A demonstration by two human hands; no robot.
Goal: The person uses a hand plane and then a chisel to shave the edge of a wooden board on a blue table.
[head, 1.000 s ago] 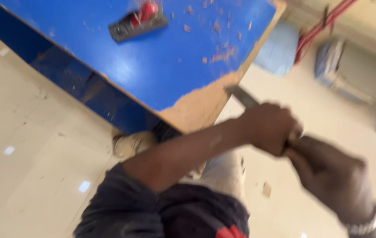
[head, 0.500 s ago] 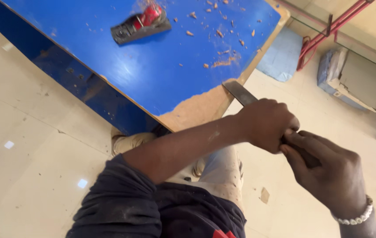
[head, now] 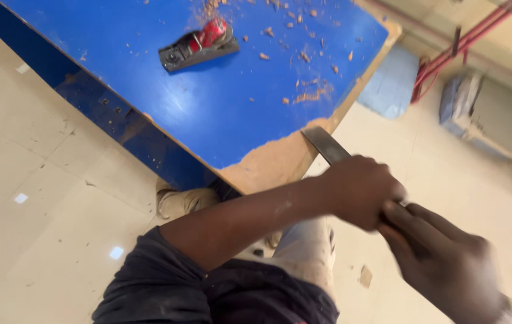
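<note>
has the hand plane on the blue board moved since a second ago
No. The hand plane lies at the same spot and angle on the blue board, beside the same scatter of wood chips; only the head camera shifted.

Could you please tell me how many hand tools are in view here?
2: a hand plane lying on the blue table, and a flat file gripped in both hands at the table's worn corner.

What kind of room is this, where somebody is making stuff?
Probably a woodworking shop. A grey metal hand plane with a red knob lies on a blue-painted wooden board, wood shavings are scattered over it, and both hands grip a flat metal file at the board's worn bare corner.
</note>
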